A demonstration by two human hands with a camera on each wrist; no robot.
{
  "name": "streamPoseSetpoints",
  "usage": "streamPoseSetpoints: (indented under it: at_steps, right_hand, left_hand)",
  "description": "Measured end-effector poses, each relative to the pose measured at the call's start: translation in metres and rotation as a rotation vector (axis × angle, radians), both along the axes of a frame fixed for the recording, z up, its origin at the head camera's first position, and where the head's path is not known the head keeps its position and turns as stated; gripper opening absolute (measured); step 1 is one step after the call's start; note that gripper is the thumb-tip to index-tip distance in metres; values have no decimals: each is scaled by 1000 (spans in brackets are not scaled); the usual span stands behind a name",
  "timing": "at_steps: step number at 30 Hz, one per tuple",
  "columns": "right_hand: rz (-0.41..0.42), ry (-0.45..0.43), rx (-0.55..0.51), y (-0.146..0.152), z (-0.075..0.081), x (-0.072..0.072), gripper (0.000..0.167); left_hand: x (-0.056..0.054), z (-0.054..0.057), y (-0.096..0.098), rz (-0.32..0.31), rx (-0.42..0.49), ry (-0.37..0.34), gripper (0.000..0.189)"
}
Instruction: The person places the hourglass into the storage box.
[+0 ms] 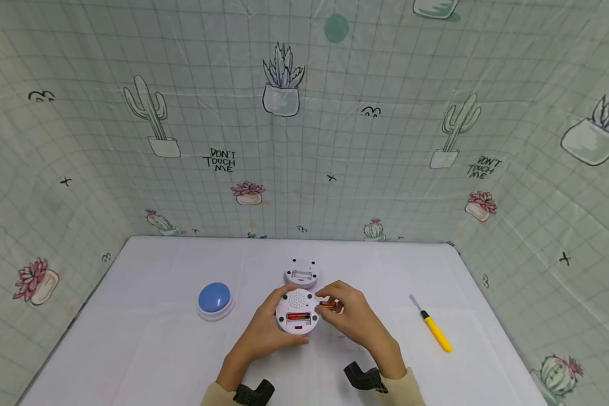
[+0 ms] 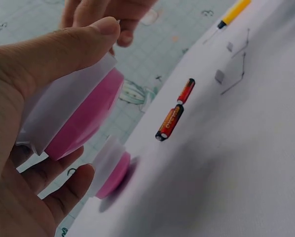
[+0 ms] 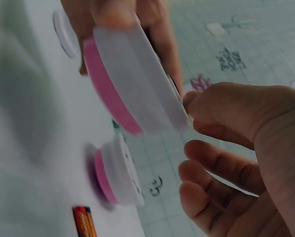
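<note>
My left hand (image 1: 265, 328) grips a round pink-and-white push-button buzzer (image 1: 293, 328) by its sides, raised off the table with its underside facing up. Red batteries (image 1: 298, 317) sit in the uncovered compartment of that underside. At the buzzer's right rim is my right hand (image 1: 354, 311), thumb and index fingertips right at the edge. Its other fingers curve loosely, as the right wrist view shows. Red-and-black batteries (image 2: 173, 117) lie on the table below, partly behind my right fingers in the head view.
Behind the held buzzer, a second pink-and-white one (image 1: 301, 277) lies upside down, its battery slot uncovered. A blue-domed button (image 1: 215, 297) stands on the left. On the right lies a yellow-handled screwdriver (image 1: 437, 334). Patterned cloth (image 1: 304, 141) walls the white table.
</note>
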State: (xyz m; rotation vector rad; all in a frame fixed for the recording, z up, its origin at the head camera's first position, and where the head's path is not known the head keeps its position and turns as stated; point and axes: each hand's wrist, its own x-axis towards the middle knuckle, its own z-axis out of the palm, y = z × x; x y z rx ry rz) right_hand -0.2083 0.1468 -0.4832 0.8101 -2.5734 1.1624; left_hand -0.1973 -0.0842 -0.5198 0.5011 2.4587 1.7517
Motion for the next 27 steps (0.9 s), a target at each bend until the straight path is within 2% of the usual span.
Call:
streamPoseSetpoints:
  at_steps: [10, 15, 20, 27]
  right_hand:
    - [41, -38, 8, -22, -2, 8, 19]
    - [40, -12, 24, -20, -1, 7, 19]
    - [82, 18, 27, -17, -1, 7, 16]
    - [121, 96, 40, -17, -3, 7, 13]
  left_hand:
    - [0, 1, -2, 1, -18, 37, 105]
    - [-1, 4, -1, -5, -46, 68, 104]
    - [-1, 5, -1, 16, -86, 87, 103]
    - [0, 6, -1, 31, -83, 90, 102]
